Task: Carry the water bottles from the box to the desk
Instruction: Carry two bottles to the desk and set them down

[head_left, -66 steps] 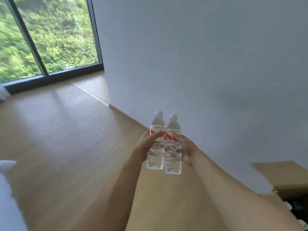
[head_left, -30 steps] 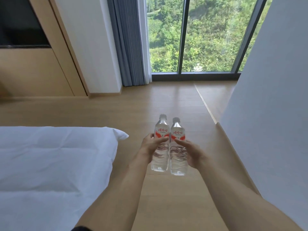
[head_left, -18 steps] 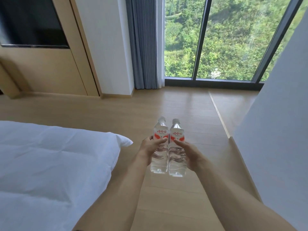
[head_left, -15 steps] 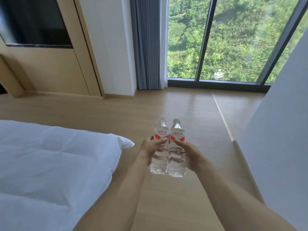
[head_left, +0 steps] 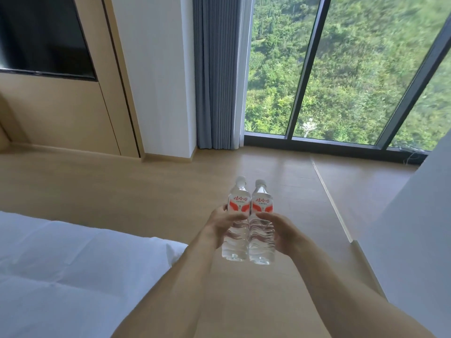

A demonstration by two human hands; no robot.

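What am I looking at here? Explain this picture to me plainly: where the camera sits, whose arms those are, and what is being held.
There is no machine here. The camera is worn on a person's head and looks forward and down, so the two bare arms reaching in from the bottom edge are that person's own.

The left hand grips the left water bottle, and the right hand grips the right water bottle. The bottles are clear, with white caps and red and white labels, held upright and side by side above the wooden floor.

Around them: a white bed at lower left, a grey curtain beside a tall window showing greenery, and a dark screen on the wood panelling at upper left. No desk is in view.
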